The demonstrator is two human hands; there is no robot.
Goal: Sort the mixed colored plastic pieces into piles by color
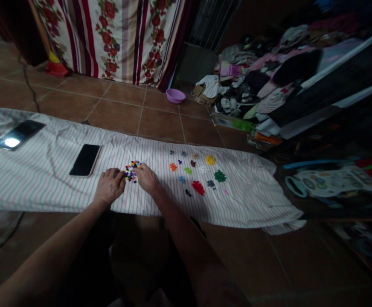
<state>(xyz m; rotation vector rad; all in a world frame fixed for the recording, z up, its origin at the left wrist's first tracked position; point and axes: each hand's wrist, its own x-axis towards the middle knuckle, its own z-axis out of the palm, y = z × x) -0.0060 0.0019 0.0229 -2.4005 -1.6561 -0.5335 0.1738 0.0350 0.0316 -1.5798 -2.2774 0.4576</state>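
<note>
mixed bead-like pieces [130, 174] lie in a loose pile on the striped, cloth-covered desk [154, 149], right between the person's two hands; they're too small for me to name more surely. looking down past the forearms, as the head view has it, i see the left hand [109, 186] at the pile's left edge, fingers curled, and the right hand [146, 177] coming over its right side, thumb and fingers bent close together. neither is clearly nearer: both sets of fingertips are at the pile. i can't tell whether either grip has a piece pinched in it. what shows of the pile seems a little longer away from the person than across.

off to the right, past the right hand and well apart from the pile, sit small single-colour clusters: orange pieces [172, 167] nearest, with red pieces [198, 187], green pieces [219, 176] and yellow pieces [210, 160] farther along. so the right hand is the closer one to them. a dark-screened smartphone [85, 160] lies beyond the left hand.
</note>
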